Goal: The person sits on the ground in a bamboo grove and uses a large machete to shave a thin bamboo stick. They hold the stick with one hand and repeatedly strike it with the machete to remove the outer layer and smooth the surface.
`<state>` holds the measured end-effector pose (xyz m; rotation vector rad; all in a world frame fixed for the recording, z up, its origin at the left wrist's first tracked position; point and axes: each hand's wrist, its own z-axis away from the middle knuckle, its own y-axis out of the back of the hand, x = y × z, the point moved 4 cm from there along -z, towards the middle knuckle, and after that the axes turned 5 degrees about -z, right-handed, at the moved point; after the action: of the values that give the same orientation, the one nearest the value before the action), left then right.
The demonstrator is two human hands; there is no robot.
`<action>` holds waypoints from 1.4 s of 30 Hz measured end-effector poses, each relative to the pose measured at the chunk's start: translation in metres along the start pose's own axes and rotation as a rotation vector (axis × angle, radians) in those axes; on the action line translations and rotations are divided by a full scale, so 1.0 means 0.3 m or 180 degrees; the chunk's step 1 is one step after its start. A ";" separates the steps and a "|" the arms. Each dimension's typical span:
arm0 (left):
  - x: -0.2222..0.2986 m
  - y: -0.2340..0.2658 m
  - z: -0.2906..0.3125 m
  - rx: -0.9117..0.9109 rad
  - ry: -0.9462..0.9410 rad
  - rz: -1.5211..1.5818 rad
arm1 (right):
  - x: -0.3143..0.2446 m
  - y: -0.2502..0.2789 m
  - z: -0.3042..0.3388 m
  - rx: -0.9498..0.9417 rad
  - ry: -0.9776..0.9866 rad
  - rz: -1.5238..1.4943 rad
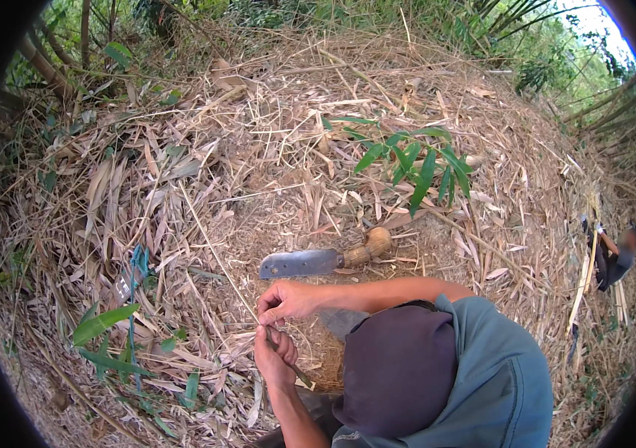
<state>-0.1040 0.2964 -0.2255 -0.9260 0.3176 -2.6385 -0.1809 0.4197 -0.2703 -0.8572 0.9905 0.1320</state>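
Neither of my own hands shows in the head view. Close by at the lower right a person in a dark cap (400, 369) and teal shirt (501, 358) bends forward, seen from above. That person's hands (277, 328) meet near the middle, fingers closed around a slim greenish-brown stick (301, 375). A long thin pale strip (210, 243) runs from their fingertips toward the upper left; whether it is held or lies behind cannot be told. Just beyond their forearm, a broad-bladed knife (299, 263) with a knobbed wooden handle (366, 248) lies flat on the ground.
Dry leaves and stalks (258, 157) cover the ground. A green leafy sprig (415, 160) lies beyond the knife. At the left are green leaves (105, 325) and a blue-green cord (139, 261). A second person (616, 257) is at the far right near pale split strips (583, 280).
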 end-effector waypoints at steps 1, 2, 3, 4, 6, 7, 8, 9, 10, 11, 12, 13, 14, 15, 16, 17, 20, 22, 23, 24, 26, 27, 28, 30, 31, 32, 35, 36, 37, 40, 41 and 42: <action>0.001 0.000 0.000 0.0001 -0.0027 -0.0023 | -0.001 0.003 0.002 -0.0003 0.0021 0.0060; 0.003 -0.001 0.000 0.0002 -0.0056 -0.0042 | -0.006 0.003 0.004 -0.0008 0.0040 0.0124; 0.002 -0.002 -0.001 -0.0015 -0.0051 -0.0047 | -0.009 0.006 0.008 0.0087 0.0025 0.0137; -0.001 -0.004 -0.003 -0.0033 -0.0046 -0.0050 | -0.012 0.009 0.013 0.0183 0.0008 0.0152; -0.003 -0.002 -0.007 -0.0015 -0.0046 0.0037 | -0.010 0.018 0.015 0.0409 -0.0050 0.0207; -0.008 -0.005 -0.010 0.0016 -0.0047 0.0139 | -0.011 0.030 0.017 0.0544 -0.0103 0.0255; -0.010 0.001 -0.008 0.0072 -0.0052 0.0247 | -0.009 0.034 0.016 0.0654 -0.0164 0.0295; -0.011 0.007 -0.011 0.0160 -0.0043 0.0233 | -0.016 0.055 0.019 0.0894 -0.0180 0.0931; -0.009 0.012 -0.019 0.0251 -0.0033 0.0228 | -0.031 0.090 0.027 0.1121 -0.0193 0.1574; -0.011 0.032 -0.017 0.0396 -0.0018 0.0244 | -0.039 0.113 0.033 0.1287 -0.0215 0.2205; -0.018 0.057 -0.021 0.0399 -0.0141 0.0203 | -0.035 0.141 0.046 0.1515 -0.0117 0.2923; 0.001 0.043 -0.009 0.0418 -0.0182 0.0006 | -0.011 0.186 0.069 0.1726 0.0011 0.3595; 0.025 0.023 -0.004 0.0462 -0.0204 -0.0217 | 0.064 0.272 0.084 0.1632 -0.0033 0.4254; 0.033 0.046 -0.005 0.0510 -0.0345 -0.0388 | 0.035 0.284 0.106 0.1317 0.0097 0.4674; 0.030 0.059 -0.001 0.0557 -0.0445 -0.0585 | 0.020 0.291 0.139 0.1124 -0.0114 0.4958; 0.038 0.052 -0.004 0.0516 -0.0451 -0.0584 | 0.054 0.335 0.178 0.1220 -0.0495 0.5009; 0.039 0.047 0.002 0.0376 -0.0507 -0.0509 | 0.126 0.432 0.258 0.1155 -0.1109 0.5111; 0.038 0.046 0.002 0.0286 -0.0511 -0.0529 | 0.131 0.449 0.271 0.0975 -0.1051 0.5016; 0.036 0.042 0.002 0.0264 -0.0480 -0.0583 | 0.121 0.449 0.274 0.0923 -0.1037 0.4973; 0.037 0.038 0.005 0.0238 -0.0446 -0.0645 | 0.116 0.449 0.271 0.0985 -0.1052 0.4804; 0.051 0.032 0.012 0.0249 -0.0470 -0.0594 | 0.091 0.449 0.279 0.1189 -0.1083 0.4759; 0.059 0.029 0.015 0.0242 -0.0483 -0.0574 | 0.084 0.449 0.288 0.1305 -0.1101 0.4737; 0.064 0.031 0.020 0.0227 -0.0430 -0.0480 | 0.087 0.454 0.309 0.1209 -0.1059 0.4834; 0.070 0.039 0.028 0.0139 -0.0457 -0.0260 | 0.071 0.457 0.360 0.1106 -0.1079 0.4860; 0.072 0.043 0.034 0.0109 -0.0475 -0.0154 | 0.071 0.463 0.382 0.1044 -0.1079 0.4866; 0.078 0.044 0.037 0.0145 -0.0492 -0.0184 | 0.083 0.484 0.411 0.0954 -0.1445 0.4896; 0.075 0.052 0.028 0.0342 -0.0610 -0.0592 | 0.139 0.539 0.463 0.0828 -0.1391 0.5026; 0.085 0.051 0.032 0.0337 -0.0620 -0.0870 | 0.152 0.550 0.468 0.0873 -0.1327 0.5025; 0.087 0.041 0.035 0.0335 -0.0688 -0.0975 | 0.163 0.562 0.473 0.0916 -0.1262 0.5025; 0.099 0.051 0.055 0.0423 -0.0821 -0.1384 | 0.144 0.543 0.430 0.1220 -0.1335 0.4718; 0.098 0.063 0.070 0.0416 -0.0749 -0.1379 | 0.124 0.527 0.414 0.1332 -0.1416 0.4564; 0.095 0.081 0.087 0.0415 -0.0676 -0.1355 | 0.103 0.513 0.402 0.1454 -0.1341 0.4208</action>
<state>-0.1028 0.2607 -0.1972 -1.3389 -0.1175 -2.8490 -0.1528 0.5980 -0.3514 0.3487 0.9797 1.1123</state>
